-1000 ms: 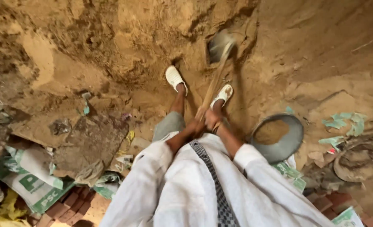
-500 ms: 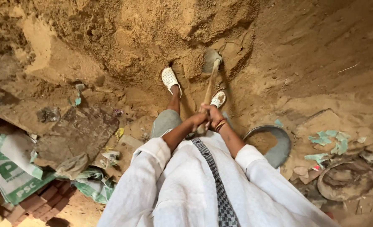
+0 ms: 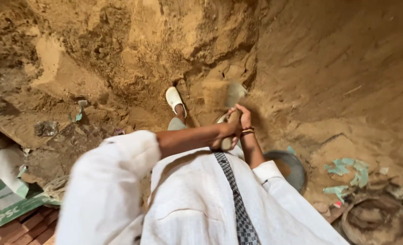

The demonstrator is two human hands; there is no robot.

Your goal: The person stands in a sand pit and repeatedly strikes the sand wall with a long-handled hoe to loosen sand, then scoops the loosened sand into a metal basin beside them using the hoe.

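I stand at the foot of a steep bank of brown sand [image 3: 133, 50], looking down over my white shirt. Both hands grip the wooden handle [image 3: 232, 123] of a digging tool. My left hand [image 3: 223, 135] is wrapped around the lower part, its arm reaching across from the left sleeve. Just above it on the handle sits my right hand [image 3: 243, 117], with a bracelet at the wrist. The grey blade [image 3: 235, 93] is blurred, close over the sand in front of my hands. My foot in a white shoe [image 3: 174, 98] rests on the sand to the left of the blade.
A round dark metal pan [image 3: 296, 169] lies on the ground by my right elbow. A second round basin [image 3: 374, 222] sits at the bottom right among green scraps [image 3: 346, 169]. Printed sacks [image 3: 4, 193] and red bricks [image 3: 22, 232] lie at the lower left.
The blade was dug into the sand farther out with the handle stretched away from me; now the tool is drawn in and tipped upright, the blade in blurred motion. My left arm has swung across.
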